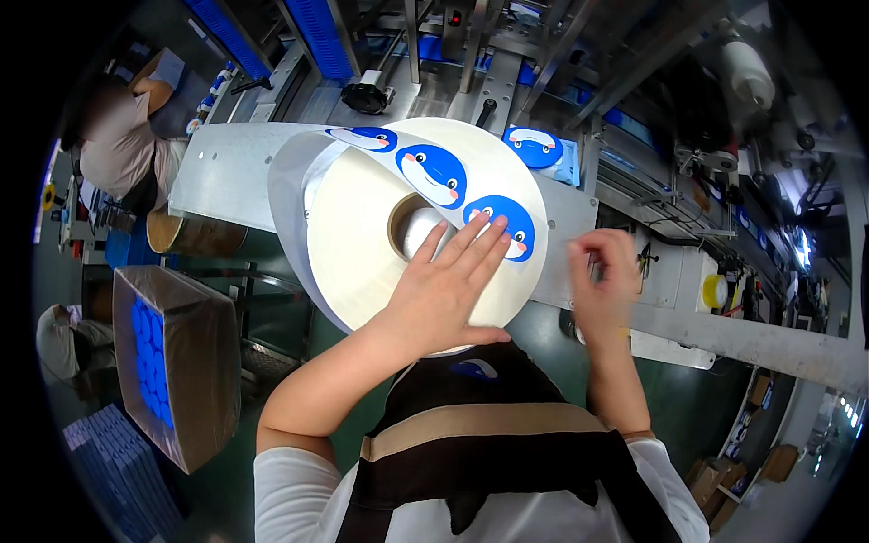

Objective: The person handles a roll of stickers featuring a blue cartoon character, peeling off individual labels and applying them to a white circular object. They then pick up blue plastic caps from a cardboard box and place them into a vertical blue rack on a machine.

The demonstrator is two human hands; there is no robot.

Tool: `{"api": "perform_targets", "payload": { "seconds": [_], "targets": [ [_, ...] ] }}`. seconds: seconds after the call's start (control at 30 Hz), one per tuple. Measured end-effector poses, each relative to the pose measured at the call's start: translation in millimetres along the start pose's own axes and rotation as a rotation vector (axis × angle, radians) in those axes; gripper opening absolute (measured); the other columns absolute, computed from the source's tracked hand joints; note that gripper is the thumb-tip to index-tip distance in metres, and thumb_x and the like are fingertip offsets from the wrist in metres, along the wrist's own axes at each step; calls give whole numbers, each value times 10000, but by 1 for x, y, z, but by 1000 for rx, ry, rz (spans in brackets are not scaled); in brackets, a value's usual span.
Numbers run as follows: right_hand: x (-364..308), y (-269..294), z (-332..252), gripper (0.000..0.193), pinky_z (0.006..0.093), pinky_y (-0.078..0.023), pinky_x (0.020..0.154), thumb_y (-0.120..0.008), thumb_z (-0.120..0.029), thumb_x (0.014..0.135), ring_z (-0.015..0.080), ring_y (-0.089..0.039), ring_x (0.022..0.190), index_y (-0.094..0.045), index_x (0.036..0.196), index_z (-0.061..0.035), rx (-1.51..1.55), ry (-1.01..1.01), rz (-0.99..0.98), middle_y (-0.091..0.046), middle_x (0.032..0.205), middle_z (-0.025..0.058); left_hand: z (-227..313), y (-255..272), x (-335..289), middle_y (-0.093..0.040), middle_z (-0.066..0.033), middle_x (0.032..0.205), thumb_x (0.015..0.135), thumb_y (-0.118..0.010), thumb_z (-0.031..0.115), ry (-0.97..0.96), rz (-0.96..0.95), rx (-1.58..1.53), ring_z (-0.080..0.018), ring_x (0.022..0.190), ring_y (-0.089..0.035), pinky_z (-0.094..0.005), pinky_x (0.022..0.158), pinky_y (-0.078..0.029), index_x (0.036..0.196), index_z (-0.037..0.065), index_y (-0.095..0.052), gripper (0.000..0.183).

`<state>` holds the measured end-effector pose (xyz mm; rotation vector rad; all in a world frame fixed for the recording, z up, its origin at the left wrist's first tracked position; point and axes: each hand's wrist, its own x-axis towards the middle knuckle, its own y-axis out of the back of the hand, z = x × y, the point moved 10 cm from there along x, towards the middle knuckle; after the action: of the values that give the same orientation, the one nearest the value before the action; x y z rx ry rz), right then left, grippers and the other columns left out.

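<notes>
A large white label roll [362,204] with a brown cardboard core lies on a metal ledge in front of me. Its loose strip carries blue whale-face stickers [433,174] and crosses the top of the roll. My left hand [444,285] lies flat on the roll with fingers spread, the tips touching the nearest sticker [509,228]. Just right of the roll, my right hand [605,276] hovers with curled fingers, blurred by motion. Whatever it may pinch is too small or hidden to make out. A blue wipes pack [543,154] with a similar whale face sits behind the roll.
Machine frames and a white roller [748,74] stand behind the ledge [226,172]. At the lower left is an open carton [195,362] lined with plastic, holding blue items, beside stacked blue crates [127,471]. Two other people [122,149] are at the left.
</notes>
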<state>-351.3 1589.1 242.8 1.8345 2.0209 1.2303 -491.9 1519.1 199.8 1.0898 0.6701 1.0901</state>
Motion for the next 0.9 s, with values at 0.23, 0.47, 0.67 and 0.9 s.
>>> {"api": "perform_targets", "payload": {
  "seconds": [0.23,0.47,0.67,0.9],
  "targets": [
    [0,-49,-15,98,352,-437,694,-676,-99,790,265,-541,794,-597,812,-45,5,185,-229,-576,841,94,3,1,4,-281,-131,1509,713,-658,630,-11,-7,25,-271,1419,-221,-495,1119,-198,1435,21,-303,1010],
    [5,-3,4,112,359,-425,703,-690,-70,771,283,-537,796,-589,810,-41,34,-32,-30,-573,818,89,1,-2,1,-272,-130,1513,718,-656,626,8,-17,17,-265,1422,-214,-495,1120,-195,1438,25,-298,1004],
    [0,-37,-12,113,365,-429,717,-686,-90,775,281,-534,791,-592,813,-40,36,157,-198,-566,816,88,4,0,4,-275,-131,1512,719,-658,618,-2,-28,15,-269,1419,-219,-495,1119,-197,1439,31,-302,995],
    [6,-13,-7,105,367,-430,714,-678,-70,774,282,-530,799,-591,823,-39,25,61,-149,-571,820,94,1,-1,2,-282,-129,1510,720,-658,616,5,-8,20,-273,1416,-228,-497,1115,-204,1438,33,-305,990]
  ]
}}
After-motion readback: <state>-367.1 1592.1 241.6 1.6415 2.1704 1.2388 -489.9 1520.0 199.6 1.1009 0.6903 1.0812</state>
